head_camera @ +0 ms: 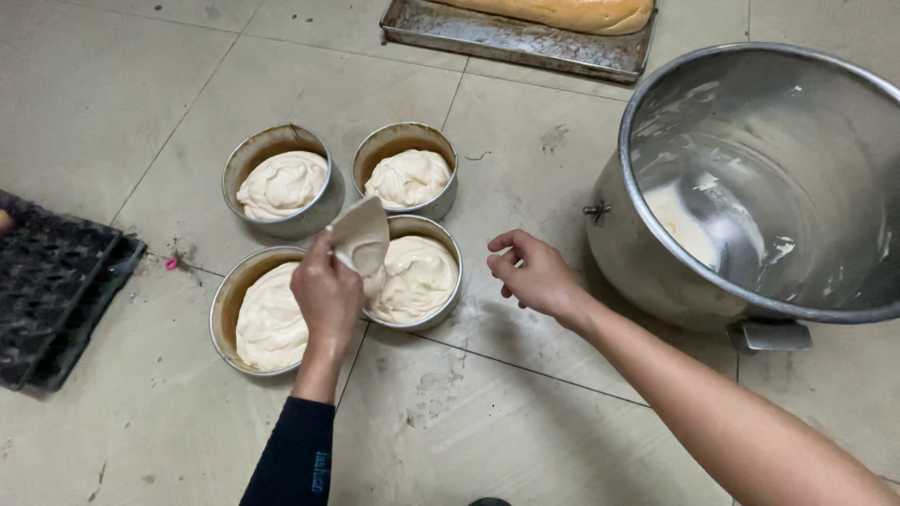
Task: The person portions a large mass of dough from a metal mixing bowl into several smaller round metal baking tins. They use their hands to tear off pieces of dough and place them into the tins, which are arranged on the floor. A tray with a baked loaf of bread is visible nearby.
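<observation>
So I'm crouched over the tiled floor with four round metal cake tins set in a tight cluster, all of them holding pale batter. My left hand has its fingers clamped on a flexible scraper (cream coloured, smeared with batter), and the scraper's lower edge sits right over the near-right tin, touching or almost touching the batter there, hard to say which. The near-left tin is just beside my wrist, partly hidden by it. Behind those two sit the far-left tin and the far-right tin, rims nearly touching each other.

My right hand hangs over bare floor between the tins and the big steel mixing bowl; its fingers are loosely curled and apart, holding nothing. The bowl is tipped toward me, with streaks of batter left on its inner wall.

At the top edge a metal baking tray carries a golden loaf. Off to my left, a stack of dark plastic trays lies on the floor.
</observation>
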